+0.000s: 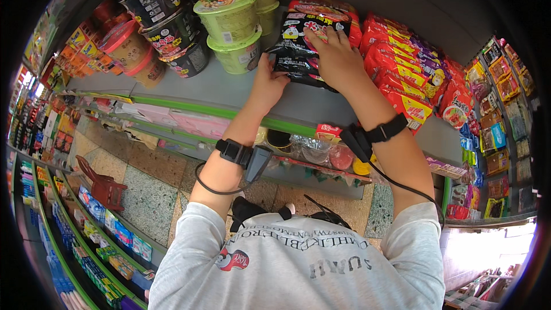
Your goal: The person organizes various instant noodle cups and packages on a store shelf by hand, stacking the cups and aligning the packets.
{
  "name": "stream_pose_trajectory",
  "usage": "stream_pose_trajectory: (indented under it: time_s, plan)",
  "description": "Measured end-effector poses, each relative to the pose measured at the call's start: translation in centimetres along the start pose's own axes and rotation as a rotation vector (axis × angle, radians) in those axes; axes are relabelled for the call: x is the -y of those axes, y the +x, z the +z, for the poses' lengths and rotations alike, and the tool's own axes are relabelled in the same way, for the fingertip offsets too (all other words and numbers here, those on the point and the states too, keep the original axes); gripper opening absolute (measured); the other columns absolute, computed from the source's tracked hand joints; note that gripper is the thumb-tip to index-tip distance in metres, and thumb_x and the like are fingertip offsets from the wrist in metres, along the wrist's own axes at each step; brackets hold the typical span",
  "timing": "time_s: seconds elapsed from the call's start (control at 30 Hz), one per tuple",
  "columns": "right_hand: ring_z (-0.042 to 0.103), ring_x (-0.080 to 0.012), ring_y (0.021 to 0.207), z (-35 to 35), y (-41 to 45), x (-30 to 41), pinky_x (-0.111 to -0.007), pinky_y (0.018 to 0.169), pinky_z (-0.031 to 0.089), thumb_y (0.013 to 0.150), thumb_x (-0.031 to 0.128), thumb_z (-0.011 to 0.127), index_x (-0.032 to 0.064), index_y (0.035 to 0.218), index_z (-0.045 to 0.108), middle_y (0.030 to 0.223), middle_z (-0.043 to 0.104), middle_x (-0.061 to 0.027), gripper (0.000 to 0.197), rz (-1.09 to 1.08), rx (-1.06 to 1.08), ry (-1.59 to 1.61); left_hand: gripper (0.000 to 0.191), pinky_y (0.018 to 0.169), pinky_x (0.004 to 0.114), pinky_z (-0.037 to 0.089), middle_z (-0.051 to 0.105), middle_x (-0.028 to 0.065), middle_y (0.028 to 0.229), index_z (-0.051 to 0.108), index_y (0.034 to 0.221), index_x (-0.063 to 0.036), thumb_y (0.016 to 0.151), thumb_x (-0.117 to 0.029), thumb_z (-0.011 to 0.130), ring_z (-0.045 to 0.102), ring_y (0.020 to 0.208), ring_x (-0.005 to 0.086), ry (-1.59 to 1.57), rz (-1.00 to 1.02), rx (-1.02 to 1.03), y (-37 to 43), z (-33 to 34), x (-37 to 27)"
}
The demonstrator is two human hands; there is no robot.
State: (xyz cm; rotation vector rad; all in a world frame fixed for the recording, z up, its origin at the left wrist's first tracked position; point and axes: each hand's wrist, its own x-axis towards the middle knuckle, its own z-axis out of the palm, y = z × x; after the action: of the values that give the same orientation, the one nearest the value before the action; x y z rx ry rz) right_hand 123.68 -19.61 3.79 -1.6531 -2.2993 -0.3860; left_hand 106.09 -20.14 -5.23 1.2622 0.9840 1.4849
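A black instant noodle pack (297, 45) lies on the grey shelf (181, 94), with another black pack (297, 66) showing just below it. My left hand (269, 86) pinches the crimped left edge of the black packaging between thumb and fingers. Laid over the upper pack's right part is my right hand (340, 60), its fingers spread flat on the wrapper; its thumb is hidden. Behind the black packs sits a red noodle pack (323, 5). Both wrists wear black straps with small dark devices and cables.
Stacked green noodle tubs (232, 26) stand left of the packs, beside black noodle bowls (168, 30) and lidded brown tubs (131, 54). A row of red noodle packs (394, 60) is on the right. Lower shelves have a green front edge (202, 110). A red-brown stool (105, 189) stands on the floor.
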Motion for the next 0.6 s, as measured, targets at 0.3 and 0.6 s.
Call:
stream_pose_trajectory:
  time_s: [0.3,0.6]
  plan:
    - [0.042,-0.0426,0.138,-6.3,-7.7,-1.4,-0.052,0.112,0.039,0.082,0.020,0.073,0.0192,0.149,0.044,0.149,0.043,-0.0238,0.073,-0.152,-0.304,0.246,0.093,0.091,0.037,0.053,0.045,0.0230,0.144,0.011,0.157,-0.0031,0.082,0.003,0.067,0.058,0.116,0.0284,0.185,0.079,-0.054,-0.2,-2.1,1.3]
    - [0.055,-0.0408,0.122,-7.2,-18.0,-7.2,-0.046,0.104,0.044,0.085,0.015,0.070,0.0047,0.129,0.060,0.136,0.055,-0.0214,0.046,0.110,-0.495,0.394,0.093,0.096,0.039,0.051,0.045,0.0247,0.139,0.014,0.158,-0.0042,0.083,0.001,0.068,0.056,0.119,0.0309,0.275,0.103,-0.063,-0.3,-2.2,1.6]
